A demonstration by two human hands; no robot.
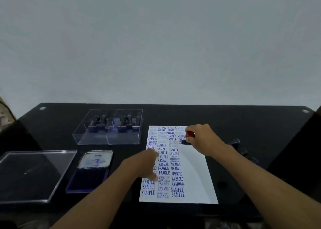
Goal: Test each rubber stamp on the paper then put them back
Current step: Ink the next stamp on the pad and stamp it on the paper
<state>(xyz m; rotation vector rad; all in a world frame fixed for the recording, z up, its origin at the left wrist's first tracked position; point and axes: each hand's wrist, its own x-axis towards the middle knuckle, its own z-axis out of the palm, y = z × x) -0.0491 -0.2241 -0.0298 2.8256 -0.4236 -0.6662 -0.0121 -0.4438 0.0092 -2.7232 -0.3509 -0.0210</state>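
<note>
1. White sheet of paper (194, 176): lies flat on the black glossy table (260, 124), right of centre. Its left and middle columns are covered with blue stamped words (SAMPLE, AIR MAIL, FRAGILE, AMENDED, EXPRESS, FAX OUT); its right strip is bare.
2. Right hand (203, 139): over the far right part of the paper, fingers curled round a rubber stamp with a red rounded handle and black rectangular base (188, 138). The base sits on or just above the paper beside the AIR MAIL prints; contact cannot be told.
3. Left hand (147, 164): rests on the left edge of the paper, fingers stretched out flat, thumb spread toward the near side, holding nothing.
4. Clear plastic two-compartment box (111, 138): far left of the paper, well apart from it. Dark-handled rubber stamps (114, 122) stand in a row along its far side, several in each compartment.
5. Blue ink pad in an opened tin case (88, 178): near side of the box, left of the paper; the hinged lid (96, 160) stands tilted up at the far end.
6. Clear flat plastic lid (33, 174): lies on the table at the near left, beside the ink pad.
7. Dark stamps (241, 148): a few to the right of the paper, behind the right forearm, dim and hard to make out.
</note>
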